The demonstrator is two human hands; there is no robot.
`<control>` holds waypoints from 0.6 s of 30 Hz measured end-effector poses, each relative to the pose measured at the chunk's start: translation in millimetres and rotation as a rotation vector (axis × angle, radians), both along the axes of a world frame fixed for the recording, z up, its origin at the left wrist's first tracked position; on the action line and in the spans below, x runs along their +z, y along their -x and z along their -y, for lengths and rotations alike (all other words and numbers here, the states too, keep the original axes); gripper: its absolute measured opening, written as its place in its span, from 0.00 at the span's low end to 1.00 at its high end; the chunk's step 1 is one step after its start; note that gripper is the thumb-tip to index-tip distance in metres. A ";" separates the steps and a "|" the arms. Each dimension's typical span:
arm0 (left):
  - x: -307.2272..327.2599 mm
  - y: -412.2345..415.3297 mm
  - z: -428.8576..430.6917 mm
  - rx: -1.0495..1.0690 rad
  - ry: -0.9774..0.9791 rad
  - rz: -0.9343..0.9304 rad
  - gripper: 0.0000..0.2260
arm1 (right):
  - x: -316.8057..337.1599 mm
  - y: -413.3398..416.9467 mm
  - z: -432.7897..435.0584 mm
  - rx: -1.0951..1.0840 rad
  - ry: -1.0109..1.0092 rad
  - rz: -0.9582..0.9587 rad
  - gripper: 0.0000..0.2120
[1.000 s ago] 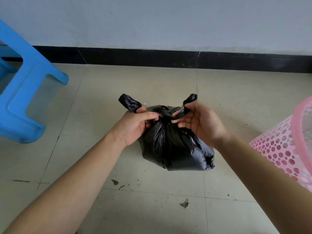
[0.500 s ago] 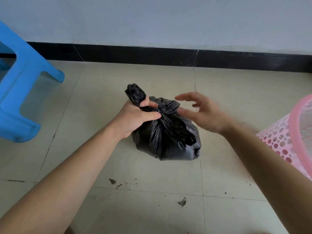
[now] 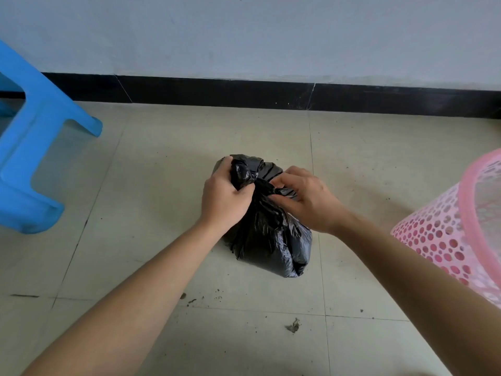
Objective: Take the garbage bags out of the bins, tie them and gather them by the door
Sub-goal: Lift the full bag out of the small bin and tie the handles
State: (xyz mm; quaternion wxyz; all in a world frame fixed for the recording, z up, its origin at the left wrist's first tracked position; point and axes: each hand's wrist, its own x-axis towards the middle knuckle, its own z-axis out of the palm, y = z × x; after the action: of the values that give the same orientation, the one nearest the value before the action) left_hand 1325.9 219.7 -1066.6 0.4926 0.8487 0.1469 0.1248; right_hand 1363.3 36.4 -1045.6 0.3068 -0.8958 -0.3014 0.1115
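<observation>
Tying step: a person closes a black garbage bag (image 3: 271, 240) that sits on the tiled floor (image 3: 162, 185), near a wall (image 3: 244, 36).
Left hand (image 3: 225, 196): fingers curled round one gathered tail at the bag's top.
Right hand (image 3: 306, 202): pinches the other tail, just beside the left.
Nearby: a pink bin (image 3: 447, 234) with round holes stands at the right, apart from the bag.
Doing it well: likely pull both tails firmly outward and low, so the knot seats tight without tearing the thin plastic.
</observation>
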 end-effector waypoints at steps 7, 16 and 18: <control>18.1 -1.3 -1.4 -0.063 0.934 -0.278 0.11 | -3.4 -0.4 2.3 -0.123 -0.153 -0.050 0.10; 6.7 1.7 -1.6 0.028 0.743 -0.134 0.11 | -6.9 -0.9 7.9 -0.057 -0.155 -0.233 0.10; 3.3 1.9 -3.7 0.030 0.673 -0.128 0.11 | -7.6 -2.8 9.0 -0.078 -0.191 -0.335 0.08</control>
State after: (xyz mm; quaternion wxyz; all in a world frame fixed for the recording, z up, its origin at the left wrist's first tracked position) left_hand 1324.1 223.3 -1063.3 0.7327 0.6426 0.2231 0.0231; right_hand 1366.1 27.4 -1053.2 0.4405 -0.8425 -0.2205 0.2179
